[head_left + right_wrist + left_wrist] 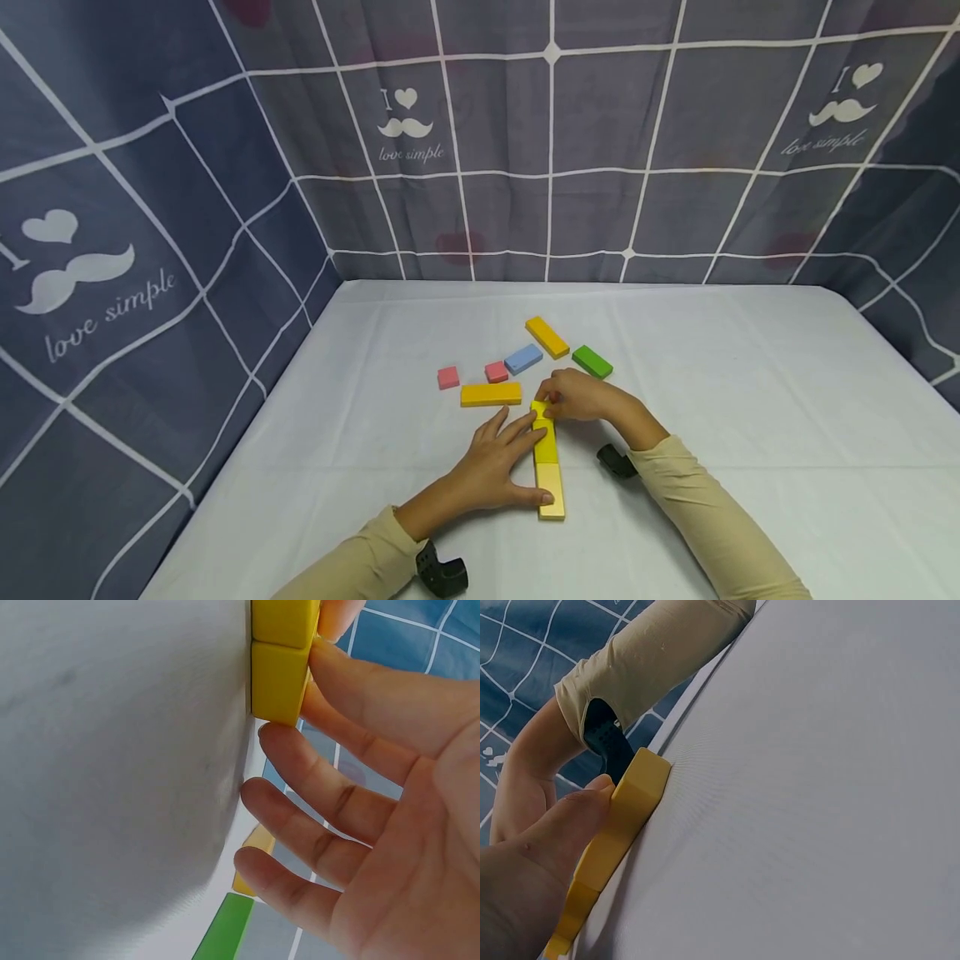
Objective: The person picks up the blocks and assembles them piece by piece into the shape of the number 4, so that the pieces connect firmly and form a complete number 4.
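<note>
Yellow blocks stand end to end in a straight row on the white table. At the far end, the right hand (pixel 576 395) pinches the small yellow block (pixel 279 681) between thumb and fingers. The left hand (pixel 491 467) is spread beside the row with extended fingers. Its fingertips touch the middle yellow block (pixel 547 450), and its thumb rests on the long near block (pixel 550 500). In the left wrist view the thumb presses against the near block (pixel 630 814). The right hand's other fingers, in its wrist view, are slightly bent and hold nothing.
Left of the row's far end lies another yellow block (pixel 491 395). Beyond it are two pink blocks (pixel 448 378), a blue block (pixel 523 359), a yellow-orange block (pixel 547 337) and a green block (pixel 592 362). Checked curtains (pixel 495 217) hang behind the white table (pixel 720 367).
</note>
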Motion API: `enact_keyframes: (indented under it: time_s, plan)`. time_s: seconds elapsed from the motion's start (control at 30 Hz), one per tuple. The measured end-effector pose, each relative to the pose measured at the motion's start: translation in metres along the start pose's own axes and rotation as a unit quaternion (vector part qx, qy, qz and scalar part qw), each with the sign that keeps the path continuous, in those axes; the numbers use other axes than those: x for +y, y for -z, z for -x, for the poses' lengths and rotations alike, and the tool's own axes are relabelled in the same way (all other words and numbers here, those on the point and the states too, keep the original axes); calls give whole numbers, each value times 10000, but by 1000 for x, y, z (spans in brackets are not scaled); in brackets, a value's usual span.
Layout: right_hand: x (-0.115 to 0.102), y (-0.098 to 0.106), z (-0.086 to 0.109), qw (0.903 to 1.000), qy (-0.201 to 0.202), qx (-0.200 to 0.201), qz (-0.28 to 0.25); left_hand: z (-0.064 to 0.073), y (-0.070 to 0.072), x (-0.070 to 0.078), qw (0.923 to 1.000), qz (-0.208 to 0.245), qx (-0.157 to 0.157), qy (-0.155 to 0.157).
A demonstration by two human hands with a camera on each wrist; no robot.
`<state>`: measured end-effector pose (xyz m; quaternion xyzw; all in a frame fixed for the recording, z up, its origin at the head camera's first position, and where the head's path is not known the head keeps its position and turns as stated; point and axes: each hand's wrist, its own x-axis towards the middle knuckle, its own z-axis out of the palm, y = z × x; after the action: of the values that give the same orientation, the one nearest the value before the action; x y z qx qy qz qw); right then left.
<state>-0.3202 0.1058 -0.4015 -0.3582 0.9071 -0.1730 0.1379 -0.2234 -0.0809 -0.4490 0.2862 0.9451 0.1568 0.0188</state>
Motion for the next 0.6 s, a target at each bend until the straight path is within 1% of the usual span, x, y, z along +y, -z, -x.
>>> enact_keyframes:
  time_s: [0.2, 0.3, 0.4, 0.5, 0.6]
  plan:
    - [4, 1, -2, 10000, -23, -58, -73, -1, 0, 0, 10000, 58, -39, 36]
    - [7, 3, -1, 9999, -88, 41, -102, -1, 0, 0, 10000, 75, -42, 23]
    - [11, 5, 1, 9994, -196, 289, -69, -1, 0, 0, 10000, 71, -23, 5]
    - [16, 8, 3, 9970, -368, 681, 102, 0, 0, 0, 10000, 50, 21, -20]
    - [21, 10, 7, 9896, -794, 1112, 447, 0, -1, -1, 10000, 25, 63, -53]
